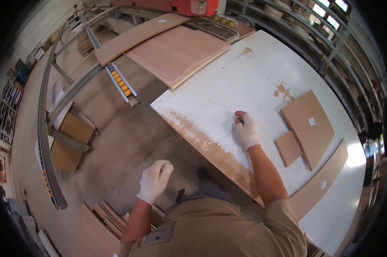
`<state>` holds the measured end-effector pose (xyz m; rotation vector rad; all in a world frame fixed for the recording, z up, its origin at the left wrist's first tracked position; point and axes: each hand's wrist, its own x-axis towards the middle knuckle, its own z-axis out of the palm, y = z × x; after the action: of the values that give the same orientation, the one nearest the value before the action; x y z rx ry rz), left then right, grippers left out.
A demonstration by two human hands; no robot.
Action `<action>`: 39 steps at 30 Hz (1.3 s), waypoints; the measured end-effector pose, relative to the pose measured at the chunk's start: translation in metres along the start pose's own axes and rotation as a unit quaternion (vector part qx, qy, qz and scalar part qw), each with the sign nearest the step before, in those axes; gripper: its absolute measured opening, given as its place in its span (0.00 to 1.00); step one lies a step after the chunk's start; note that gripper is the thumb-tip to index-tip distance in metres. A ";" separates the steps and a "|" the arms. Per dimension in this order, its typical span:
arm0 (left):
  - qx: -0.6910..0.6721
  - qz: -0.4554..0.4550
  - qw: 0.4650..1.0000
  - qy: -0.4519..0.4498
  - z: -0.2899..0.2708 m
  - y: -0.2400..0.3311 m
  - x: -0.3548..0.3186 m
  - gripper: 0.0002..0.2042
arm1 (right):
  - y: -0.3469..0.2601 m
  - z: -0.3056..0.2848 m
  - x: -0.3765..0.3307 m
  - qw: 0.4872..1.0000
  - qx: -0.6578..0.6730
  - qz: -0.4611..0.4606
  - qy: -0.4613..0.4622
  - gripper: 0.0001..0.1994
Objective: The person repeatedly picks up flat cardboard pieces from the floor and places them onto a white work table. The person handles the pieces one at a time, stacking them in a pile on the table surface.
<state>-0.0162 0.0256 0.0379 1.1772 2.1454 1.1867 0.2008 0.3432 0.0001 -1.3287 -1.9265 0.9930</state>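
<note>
Your right hand (246, 133) fingers curled, pressing large white scuffed bench (227, 81); left hand (155, 181) loosely clenched, empty, off bench edge. Risk: glove snagging on worn edge.

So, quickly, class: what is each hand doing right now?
Left hand: gloved, loosely curled, empty, over the floor.
Right hand: gloved, closed, resting on the white table, holding nothing visible.

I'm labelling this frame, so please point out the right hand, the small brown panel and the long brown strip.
right hand (246, 133): head view, back of the glove.
small brown panel (287, 148): head view, its middle.
long brown strip (320, 182): head view, mid-length.
</note>
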 end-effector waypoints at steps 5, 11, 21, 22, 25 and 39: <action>-0.217 -0.066 0.968 0.105 -0.014 -0.027 0.073 0.15 | 0.013 0.011 0.044 0.999 -0.020 -0.013 0.022 0.17; -0.271 -0.133 0.921 0.247 -0.092 -0.120 0.198 0.25 | 0.011 0.023 0.070 0.998 -0.037 -0.057 0.005 0.13; 0.027 -0.203 0.925 0.320 -0.178 -0.131 0.364 0.43 | 0.014 0.028 0.093 0.993 -0.103 -0.057 -0.015 0.11; 0.039 -0.216 0.928 0.302 -0.184 -0.137 0.382 0.43 | 0.005 0.028 0.092 0.994 -0.098 -0.036 -0.023 0.12; 0.063 -0.230 0.940 0.243 -0.191 -0.142 0.429 0.42 | 0.016 0.026 0.106 0.996 -0.085 -0.039 -0.014 0.12; -0.005 -0.279 0.942 0.188 -0.108 -0.068 0.271 0.39 | -0.005 0.054 0.262 0.935 0.337 0.109 0.032 0.22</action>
<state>-0.2731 0.1803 0.0506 0.2881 2.5003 1.2107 0.0690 0.5762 -0.0109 -1.1455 -1.2165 1.5215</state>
